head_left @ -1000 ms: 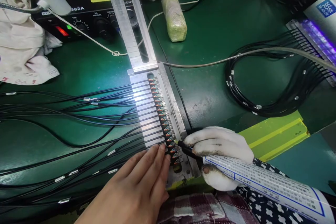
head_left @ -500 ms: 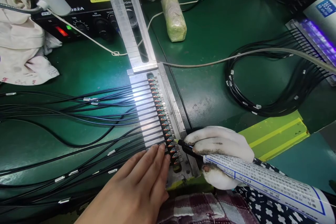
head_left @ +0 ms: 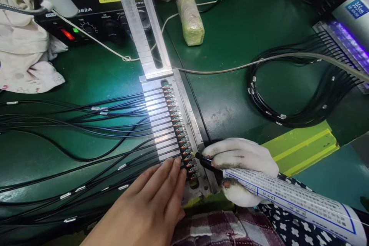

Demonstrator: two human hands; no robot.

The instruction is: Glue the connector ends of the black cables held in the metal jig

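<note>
My bare left hand (head_left: 158, 192) lies with its fingers stretched out and close together on the lower end of a metal fixture (head_left: 161, 134), over the black cables (head_left: 161, 148) there. My right hand (head_left: 245, 161), in a white glove with soiled fingertips, grips a glue syringe (head_left: 291, 200) with a printed label. The syringe's thin tip (head_left: 194, 154) points left at a row of small connectors with wire ends (head_left: 181, 135), near the row's lower part. Whether the tip touches a connector I cannot tell.
A black dispenser box (head_left: 100, 30) with knobs stands at the upper left beside white cloths (head_left: 25, 50). A slotted metal bar (head_left: 138, 27) adjoins the fixture's top. To the right are a wrapped block (head_left: 191, 19), coiled cables (head_left: 253, 96) and a 365nm lamp (head_left: 351, 19) glowing purple.
The syringe tip and my right hand have hardly shifted. My left hand stays in place on the fixture.
</note>
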